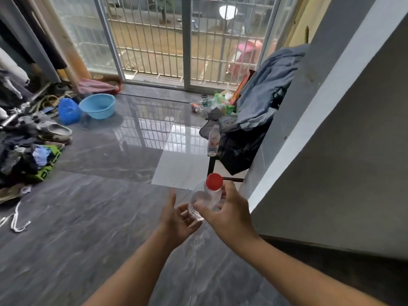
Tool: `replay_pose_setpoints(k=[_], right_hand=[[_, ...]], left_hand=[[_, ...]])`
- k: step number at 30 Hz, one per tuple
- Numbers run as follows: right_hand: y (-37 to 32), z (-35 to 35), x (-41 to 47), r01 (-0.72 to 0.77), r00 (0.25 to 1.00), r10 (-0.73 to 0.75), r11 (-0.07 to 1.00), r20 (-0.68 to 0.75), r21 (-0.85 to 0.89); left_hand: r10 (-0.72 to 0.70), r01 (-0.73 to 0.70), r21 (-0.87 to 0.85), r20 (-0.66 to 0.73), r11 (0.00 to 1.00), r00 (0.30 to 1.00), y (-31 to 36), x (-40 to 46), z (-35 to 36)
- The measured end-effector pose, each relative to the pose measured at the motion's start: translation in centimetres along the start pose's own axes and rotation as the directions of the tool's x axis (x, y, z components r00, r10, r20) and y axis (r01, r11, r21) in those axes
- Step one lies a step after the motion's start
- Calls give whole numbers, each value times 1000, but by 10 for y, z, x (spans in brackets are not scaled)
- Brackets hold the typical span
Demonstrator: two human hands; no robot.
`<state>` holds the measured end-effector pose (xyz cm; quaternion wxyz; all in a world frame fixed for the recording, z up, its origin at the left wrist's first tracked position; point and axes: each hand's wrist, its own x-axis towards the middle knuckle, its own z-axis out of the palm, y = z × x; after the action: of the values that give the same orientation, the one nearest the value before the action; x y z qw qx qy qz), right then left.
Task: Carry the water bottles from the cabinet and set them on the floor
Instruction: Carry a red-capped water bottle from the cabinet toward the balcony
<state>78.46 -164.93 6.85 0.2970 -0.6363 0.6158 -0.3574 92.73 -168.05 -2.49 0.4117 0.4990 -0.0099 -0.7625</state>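
Two bare forearms are seen reaching forward from the lower edge of the view. By the right hand (229, 208) a clear water bottle (206, 200) with a red cap (214, 182) is gripped around its upper body, fingers and thumb curled about it; the bottle is held in the air above the dark glossy floor (88, 217), tilted with its cap toward the camera. The left hand (178, 219) is held open just beside the bottle's lower end, palm turned toward it, fingers spread and relaxed; whether the fingertips touch the bottle cannot be told. A second water bottle (213, 141) with a red and white label is seen upright farther off, against dark clothes (240, 149) heaped beside a grey wall (331, 140). Blue-grey cloth (265, 93) is draped above that heap. A light blue basin (97, 106) is set on the floor at the left, near a pile of clothes and shoes (33, 146). Barred glass doors (165, 40) are seen at the far end
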Motion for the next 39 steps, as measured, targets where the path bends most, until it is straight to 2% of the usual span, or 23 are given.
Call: replay_pose_setpoints(k=[4,10,20,27,33,39], right_hand=[[54,42,8,-8,1000,8,1000,6,-18],[156,113,15,-12,999,11,999,35,42],[372,254,23,-90,994,93,995,60,-45],[507,340,23,-152,986,155,987,57,-54],[579,385,18,-183,978,189,981,86,-68],[611,406,15,-206,970,215,975,114,-86]], left_hand=[[-13,12,-13,-50,1000,999,-19,55,-28],[-14,12,-34,-65,999,998,-62,155,-83],[-12,15,20,-128,1000,992,-157,366,-193],[-36,46,66,-150,997,988,-221,479,-253],[-51,62,76,-142,995,989,-255,529,-277],[-4,20,149,-104,989,995,-272,552,-286]])
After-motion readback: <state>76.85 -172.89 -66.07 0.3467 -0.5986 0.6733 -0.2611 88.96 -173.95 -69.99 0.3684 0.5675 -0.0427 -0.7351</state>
